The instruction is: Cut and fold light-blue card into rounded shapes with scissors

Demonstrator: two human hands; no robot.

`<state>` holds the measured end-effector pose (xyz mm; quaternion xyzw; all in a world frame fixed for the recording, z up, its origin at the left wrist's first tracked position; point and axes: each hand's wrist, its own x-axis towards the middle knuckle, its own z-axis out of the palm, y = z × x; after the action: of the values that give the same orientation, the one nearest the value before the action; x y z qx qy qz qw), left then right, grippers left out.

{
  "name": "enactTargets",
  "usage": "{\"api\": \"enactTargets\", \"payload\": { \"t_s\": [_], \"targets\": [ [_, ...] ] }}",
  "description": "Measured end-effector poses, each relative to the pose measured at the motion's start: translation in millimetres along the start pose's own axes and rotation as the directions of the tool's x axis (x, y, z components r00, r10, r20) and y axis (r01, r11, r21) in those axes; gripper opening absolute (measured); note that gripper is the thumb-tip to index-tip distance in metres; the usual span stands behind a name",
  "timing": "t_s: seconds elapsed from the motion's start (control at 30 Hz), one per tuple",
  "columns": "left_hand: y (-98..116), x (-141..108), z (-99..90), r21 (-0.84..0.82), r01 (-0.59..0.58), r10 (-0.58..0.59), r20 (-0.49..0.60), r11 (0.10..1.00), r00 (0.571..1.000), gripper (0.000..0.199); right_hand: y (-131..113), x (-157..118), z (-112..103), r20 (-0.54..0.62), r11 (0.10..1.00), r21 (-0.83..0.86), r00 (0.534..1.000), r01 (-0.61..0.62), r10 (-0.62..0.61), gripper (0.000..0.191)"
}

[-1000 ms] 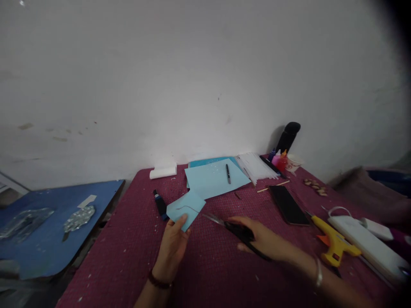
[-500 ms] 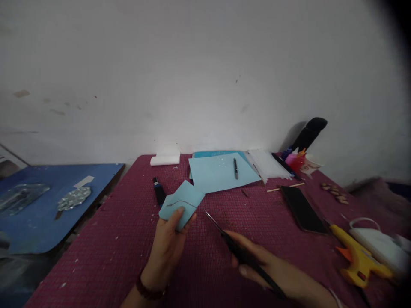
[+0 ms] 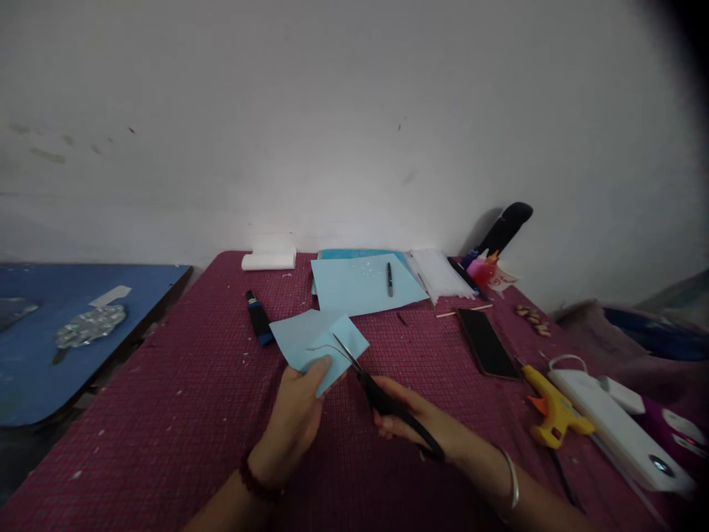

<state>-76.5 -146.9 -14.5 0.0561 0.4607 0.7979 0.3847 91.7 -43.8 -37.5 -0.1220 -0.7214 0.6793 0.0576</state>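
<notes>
Blue paper (image 3: 296, 337) in left hand (image 3: 298, 410); scissors (image 3: 377, 393) across edge, phone (image 3: 487, 343) apart.

- Your left hand (image 3: 299, 403) has fingers hidden beneath the paper (image 3: 293, 336).
- Your right hand (image 3: 424, 425) covers part of the scissors (image 3: 382, 400).
- The left edge cuts off the blue table (image 3: 33, 369).

A plain, pale grey wall (image 3: 310, 133) fills the upper half of the frame, marked by small brownish scuffs at upper left. Below it, a table covered in dark red, finely checked cloth (image 3: 193, 399) spreads across the lower centre. A blue tabletop (image 3: 33, 369) (its near corner rounded) sits at left. The light is dim and soft, brightest on the wall near centre; the upper right corner falls into black.
</notes>
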Motion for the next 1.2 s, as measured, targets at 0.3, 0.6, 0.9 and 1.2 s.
{"api": "enactTargets", "payload": {
  "t_s": [0.3, 0.6, 0.9, 1.2],
  "targets": [
    [2.0, -4.1, 2.0, 0.039, -0.036, 0.035, 0.005, 0.999, 0.999, 0.022, -3.4, -2.1, 1.2, -0.011, 0.999, 0.006, 0.999, -0.036, 0.036, 0.052],
    [5.0, -6.9, 6.2, 0.059, -0.017, 0.019, -0.039, 0.998, 0.999, 0.026, -3.3, -2.7, 1.8, -0.044, 0.999, -0.028, 0.999, -0.023, 0.021, 0.052],
    [5.1, -8.5, 5.6, 0.056, -0.018, 0.018, -0.004, 0.998, 1.0, 0.019, -0.7, -2.9, 2.1, -0.056, 0.997, -0.073, 0.998, -0.022, 0.018, 0.054],
    [6.1, -8.5, 4.4, 0.049, 0.027, -0.026, -0.026, 0.998, 0.999, 0.026, -2.2, -5.2, 3.6, -0.054, 0.999, -0.039, 0.998, -0.028, 0.026, 0.05]
  ]
}}
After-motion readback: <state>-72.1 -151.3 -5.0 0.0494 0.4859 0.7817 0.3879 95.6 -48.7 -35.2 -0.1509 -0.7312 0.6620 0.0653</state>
